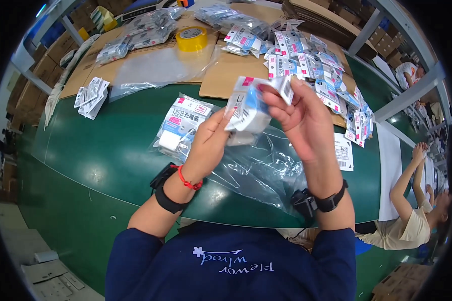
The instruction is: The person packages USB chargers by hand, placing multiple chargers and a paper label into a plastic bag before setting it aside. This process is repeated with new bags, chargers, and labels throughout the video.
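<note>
My left hand [212, 140] is closed on the edge of a packaged charger [248, 108], a clear pouch with a white, blue and pink card. Its pouch is tilted and partly smeared by motion. In my right hand [306, 118], thumb and fingers pinch a small white printed card [285, 91] just beside the pouch's upper right. Another packaged charger [178, 125] lies flat on the green table beside my left hand, its white plug block showing through. Under both hands spreads a large clear plastic bag [258, 168].
A heap of packaged chargers [311, 65] covers cardboard at the back right. Yellow tape [191, 39] stands near bagged bundles [140, 32] at the back. Small white cards [92, 96] lie stacked at left. A label sheet [343, 152] lies right; a co-worker [412, 210] sits beyond.
</note>
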A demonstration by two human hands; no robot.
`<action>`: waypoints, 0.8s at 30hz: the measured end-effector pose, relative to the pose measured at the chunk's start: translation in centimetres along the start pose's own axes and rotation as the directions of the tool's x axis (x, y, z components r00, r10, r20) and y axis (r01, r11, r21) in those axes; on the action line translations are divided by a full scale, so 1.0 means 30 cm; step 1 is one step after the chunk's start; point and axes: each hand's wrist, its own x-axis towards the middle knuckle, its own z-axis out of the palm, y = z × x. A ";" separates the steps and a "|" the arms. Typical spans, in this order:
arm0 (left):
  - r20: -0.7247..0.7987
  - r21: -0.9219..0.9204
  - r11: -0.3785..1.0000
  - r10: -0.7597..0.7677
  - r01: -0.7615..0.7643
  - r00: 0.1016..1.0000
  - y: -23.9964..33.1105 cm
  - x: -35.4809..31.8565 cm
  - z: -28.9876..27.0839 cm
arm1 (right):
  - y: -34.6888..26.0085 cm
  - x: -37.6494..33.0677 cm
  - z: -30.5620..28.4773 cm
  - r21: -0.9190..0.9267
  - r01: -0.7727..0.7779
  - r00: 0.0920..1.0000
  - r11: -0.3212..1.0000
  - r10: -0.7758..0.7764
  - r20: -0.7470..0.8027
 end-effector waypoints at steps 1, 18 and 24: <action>0.034 -0.176 0.983 -0.046 0.051 0.998 -0.011 0.000 0.020 | 0.017 -0.009 0.026 0.023 0.075 0.993 0.997 -0.072 -0.092; 0.057 -0.370 0.889 -0.268 0.269 0.962 0.032 -0.017 0.040 | 0.092 -0.063 -0.024 -0.451 0.457 0.849 0.767 -0.527 -0.035; 0.005 -0.125 0.991 -0.054 0.054 0.999 -0.029 -0.038 0.017 | 0.098 -0.110 -0.047 -0.327 -0.014 0.999 0.945 0.001 -0.040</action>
